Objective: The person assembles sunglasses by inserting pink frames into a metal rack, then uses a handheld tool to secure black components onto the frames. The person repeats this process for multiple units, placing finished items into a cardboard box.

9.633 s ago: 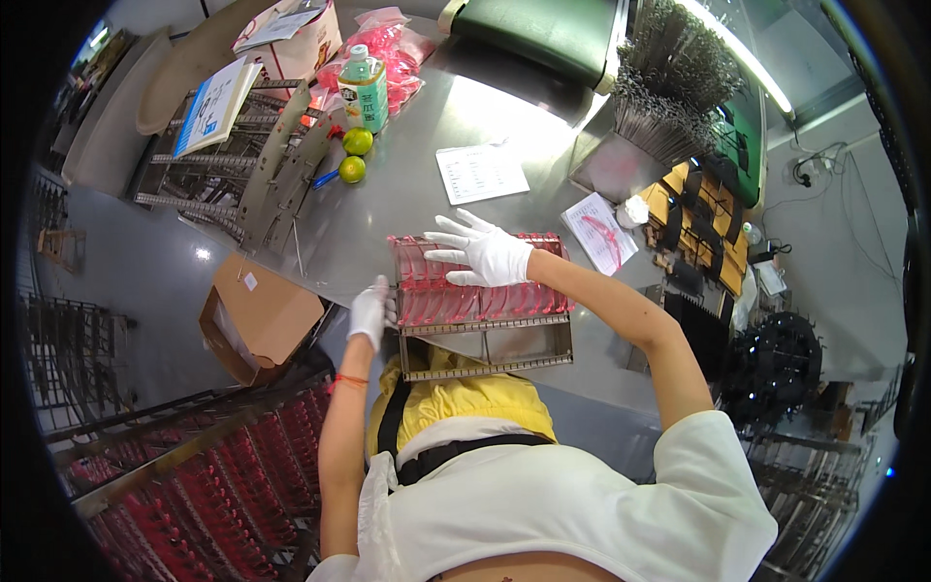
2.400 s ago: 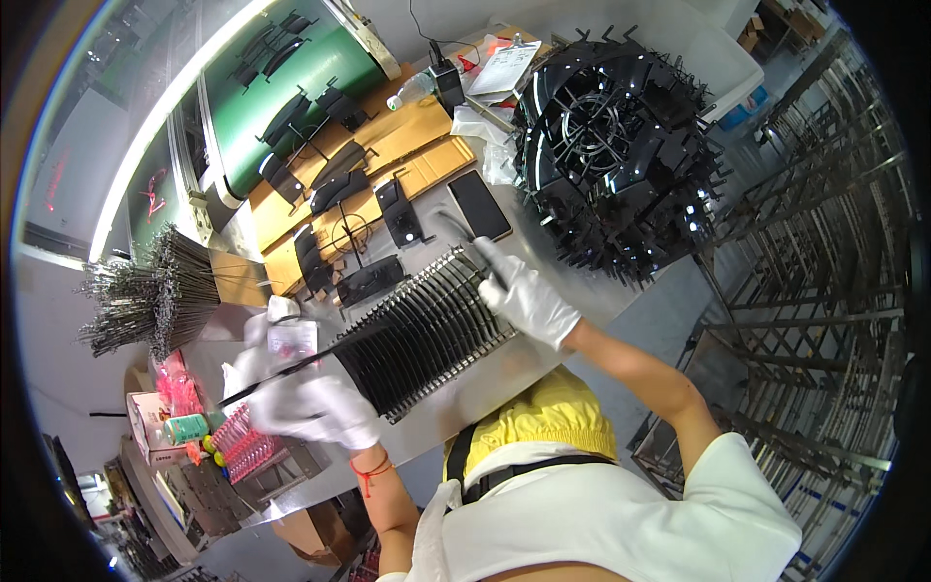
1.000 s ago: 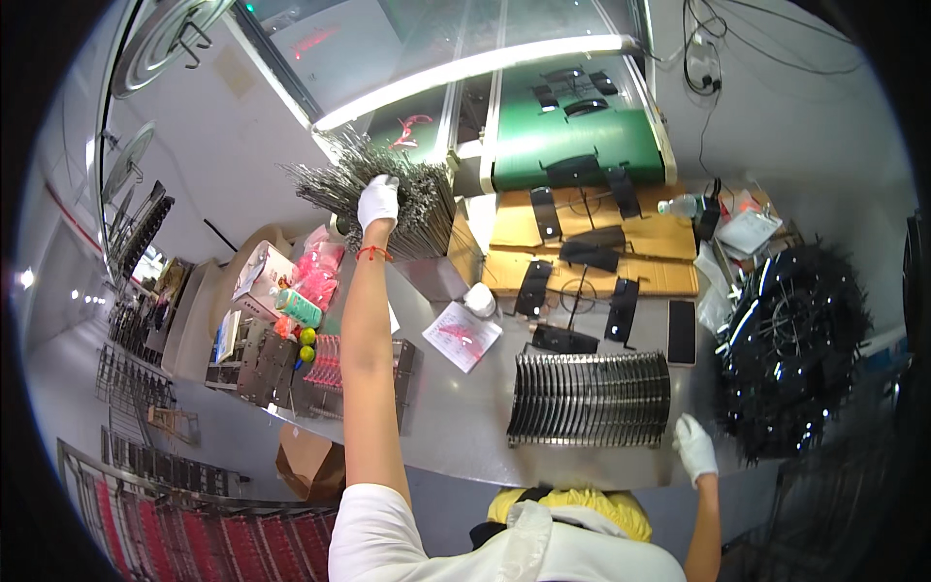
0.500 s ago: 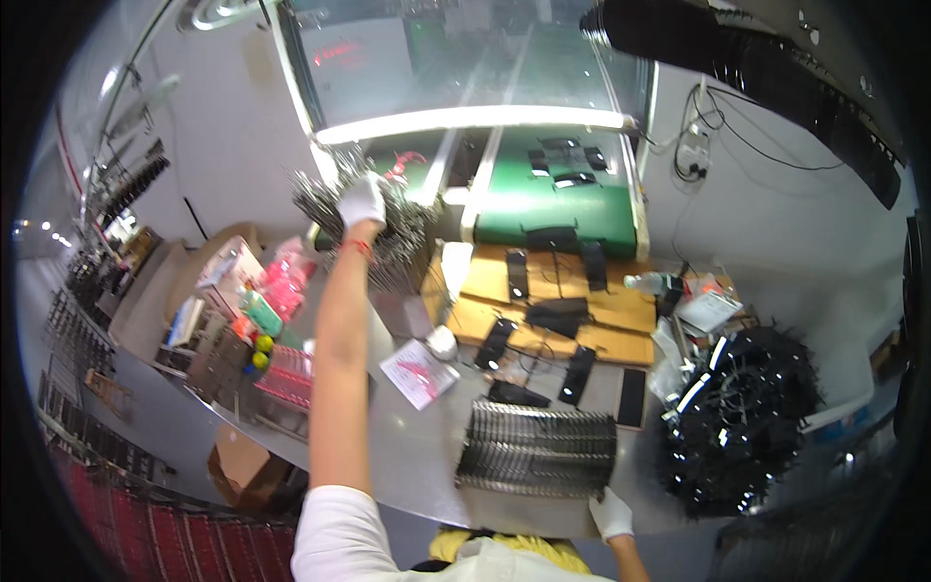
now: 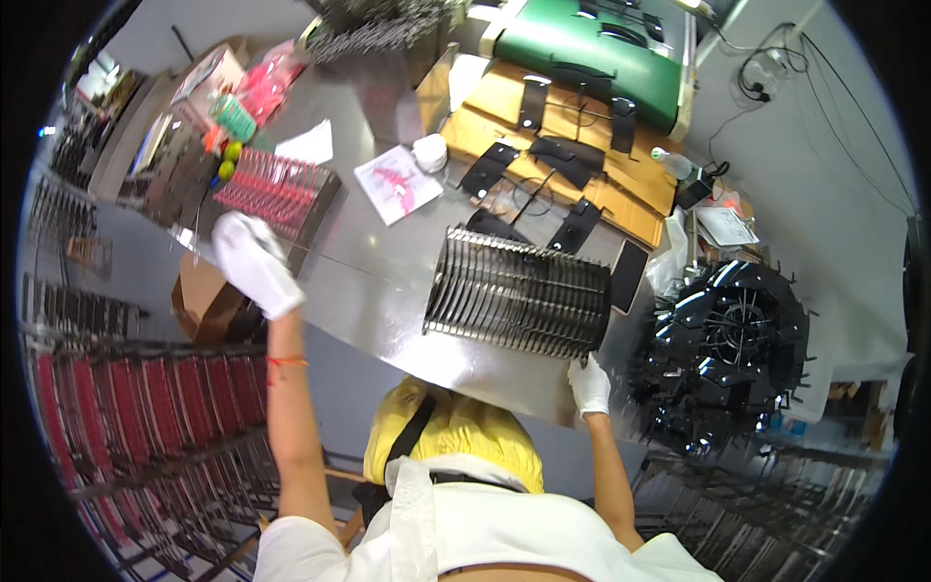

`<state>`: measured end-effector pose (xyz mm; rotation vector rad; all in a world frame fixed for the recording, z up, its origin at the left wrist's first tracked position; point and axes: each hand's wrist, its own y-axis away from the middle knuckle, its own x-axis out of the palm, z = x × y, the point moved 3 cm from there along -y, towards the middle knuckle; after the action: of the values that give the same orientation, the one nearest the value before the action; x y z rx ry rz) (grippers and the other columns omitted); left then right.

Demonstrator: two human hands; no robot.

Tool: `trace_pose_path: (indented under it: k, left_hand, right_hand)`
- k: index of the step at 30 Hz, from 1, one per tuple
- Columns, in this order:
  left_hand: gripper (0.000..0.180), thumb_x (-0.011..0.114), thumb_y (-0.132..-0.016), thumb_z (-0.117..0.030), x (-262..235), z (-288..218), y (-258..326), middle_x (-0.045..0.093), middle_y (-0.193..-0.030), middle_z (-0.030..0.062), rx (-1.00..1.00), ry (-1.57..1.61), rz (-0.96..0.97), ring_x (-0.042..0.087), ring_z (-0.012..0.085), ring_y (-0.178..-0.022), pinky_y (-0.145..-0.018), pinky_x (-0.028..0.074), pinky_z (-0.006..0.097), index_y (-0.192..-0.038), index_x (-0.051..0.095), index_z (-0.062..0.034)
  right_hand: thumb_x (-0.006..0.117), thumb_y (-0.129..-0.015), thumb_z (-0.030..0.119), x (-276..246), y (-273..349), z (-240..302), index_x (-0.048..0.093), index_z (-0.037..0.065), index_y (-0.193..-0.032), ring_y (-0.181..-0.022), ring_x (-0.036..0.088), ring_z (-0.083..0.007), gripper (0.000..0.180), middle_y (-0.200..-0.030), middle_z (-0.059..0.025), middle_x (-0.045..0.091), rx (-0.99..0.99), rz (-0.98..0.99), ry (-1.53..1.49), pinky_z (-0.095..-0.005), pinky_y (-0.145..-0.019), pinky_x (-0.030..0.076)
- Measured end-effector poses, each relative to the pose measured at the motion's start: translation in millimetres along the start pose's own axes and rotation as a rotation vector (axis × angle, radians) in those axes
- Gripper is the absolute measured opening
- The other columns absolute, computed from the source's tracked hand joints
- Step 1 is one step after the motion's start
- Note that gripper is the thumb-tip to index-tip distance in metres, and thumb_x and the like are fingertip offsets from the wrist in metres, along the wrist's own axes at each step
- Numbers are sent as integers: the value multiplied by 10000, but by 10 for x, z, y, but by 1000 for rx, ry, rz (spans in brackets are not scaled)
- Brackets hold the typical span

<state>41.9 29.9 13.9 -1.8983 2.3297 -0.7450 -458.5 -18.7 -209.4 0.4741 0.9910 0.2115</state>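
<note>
My left hand (image 5: 254, 264), in a white glove, hangs over the table's left edge beside a rack of pink-red pieces (image 5: 275, 192). Motion smears its fingers, so whether it holds anything is unclear. My right hand (image 5: 590, 388), also gloved, is closed at the near right corner of a dark ribbed metal rack (image 5: 519, 293). This rack lies on the grey metal table (image 5: 373, 315), its many thin bars side by side. Just beyond it, black curved plates (image 5: 572, 160) joined by thin wires rest on brown cardboard (image 5: 635, 199).
A heap of glossy black parts (image 5: 727, 335) stands at the right. A dark phone-like slab (image 5: 628, 275), a printed sheet (image 5: 398, 182) and a white roll (image 5: 429, 153) lie on the table. At the back are a bundle of metal rods (image 5: 378, 34) and a green conveyor belt (image 5: 592, 58).
My left hand has come back from the rod bundle at the far side to the table's left edge. The view has tilted nearer and turned. My right hand stays at the ribbed rack's corner.
</note>
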Motion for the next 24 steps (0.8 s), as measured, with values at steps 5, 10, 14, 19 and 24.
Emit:
trace_pose_path:
  k: [5,10,14,19,24]
  left_hand:
    - [210,423,-1030,-242,-629,839,1021,525,-765,27,-448,-116,171,530,114,-574,-521,445,236,-917,503,-84]
    - [198,389,-1041,-210,-822,1011,922,542,-793,30,-495,14,198,520,99,-588,-532,428,244,-939,495,-77]
    - [202,395,-1040,-204,-933,1046,833,546,-773,28,-533,160,201,495,87,-567,-521,418,243,-928,501,-73]
    - [259,364,-1046,-183,-1003,1151,868,539,-734,14,-503,189,348,482,73,-564,-539,401,228,-861,506,-72]
    - [265,358,-1056,-193,-1071,1275,820,519,-750,24,-506,297,262,462,83,-571,-546,396,234,-851,479,-77]
  right_hand:
    - [503,-924,432,-124,438,270,561,77,-1277,-949,657,-377,504,-1009,-201,689,-59,87,568,-436,-836,515]
    - [490,-963,296,-228,945,1720,565,6,-1267,-1145,588,-336,426,-1203,-216,622,-831,305,30,-386,-993,450]
    - [518,-944,251,-2,641,2579,564,30,-1276,-1211,539,-335,401,-1267,-168,595,-1223,-6,84,-414,-1065,396]
    - [531,-924,303,394,506,2678,476,50,-1369,-1370,354,-356,515,-1449,-146,438,-1520,56,767,-494,-1146,253]
    - [548,-907,308,496,477,2625,486,54,-1361,-1368,358,-353,524,-1447,-142,443,-1532,50,842,-489,-1151,250]
